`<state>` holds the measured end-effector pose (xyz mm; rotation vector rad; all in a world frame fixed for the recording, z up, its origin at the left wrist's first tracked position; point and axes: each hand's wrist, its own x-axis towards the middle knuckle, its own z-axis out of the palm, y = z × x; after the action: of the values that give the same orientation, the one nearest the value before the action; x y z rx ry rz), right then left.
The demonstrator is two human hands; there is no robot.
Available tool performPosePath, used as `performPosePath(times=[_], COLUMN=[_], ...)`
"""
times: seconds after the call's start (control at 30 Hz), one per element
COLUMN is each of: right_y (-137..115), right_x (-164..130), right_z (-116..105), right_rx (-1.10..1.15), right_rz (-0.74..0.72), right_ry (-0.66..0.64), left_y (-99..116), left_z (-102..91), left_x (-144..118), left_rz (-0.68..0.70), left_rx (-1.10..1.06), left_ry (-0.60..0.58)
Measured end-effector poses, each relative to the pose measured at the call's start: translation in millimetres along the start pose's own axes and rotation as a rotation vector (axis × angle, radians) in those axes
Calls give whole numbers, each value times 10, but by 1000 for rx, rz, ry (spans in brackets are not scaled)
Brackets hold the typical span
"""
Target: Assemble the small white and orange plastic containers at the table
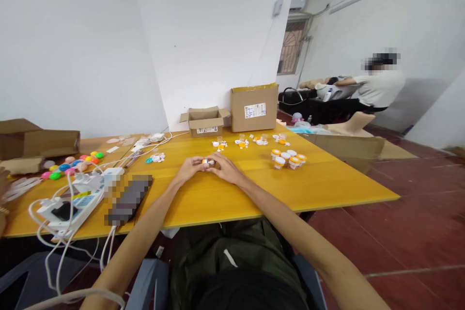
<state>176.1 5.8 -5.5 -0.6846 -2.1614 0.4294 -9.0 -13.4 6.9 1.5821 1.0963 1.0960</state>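
Observation:
Both hands meet over the near middle of the table. My left hand (190,168) is closed, fingertips pinching a small orange-and-white plastic part (205,162). Curled around the other side of that part is my right hand (225,169), its fingers closed on it too; much of the part is hidden by the fingers. Beyond the hands lie small groups of loose parts (241,145), white and orange caps with clear cups. To the right, several small clear jars (279,162) with orange-and-white lids stand together.
An open small carton (205,122) and a larger box (253,109) stand at the back. Left are a power strip (85,203) with tangled cables, a dark phone (130,201) and colourful balls (64,167). Another person (379,87) sits in the background.

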Motion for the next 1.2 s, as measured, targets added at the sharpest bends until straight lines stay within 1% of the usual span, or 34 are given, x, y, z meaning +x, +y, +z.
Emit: performPosePath(times=[0.23, 0.73, 0.9, 1.2], right_y=[17, -1, 15, 13], right_x=[-25, -36, -42, -45], right_z=[3, -4, 12, 12], right_rx=[-50, -125, -132, -107], right_rz=[-13, -63, -98, -118], right_ry=[3, 2, 34, 41], left_y=[-35, -54, -34, -4], left_z=[-13, -29, -14, -5], left_x=[14, 19, 13, -1], left_rz=[-46, -42, -44, -34], left_rx=[-31, -24, -12, -3], left_ry=[-18, -63, -84, -92])
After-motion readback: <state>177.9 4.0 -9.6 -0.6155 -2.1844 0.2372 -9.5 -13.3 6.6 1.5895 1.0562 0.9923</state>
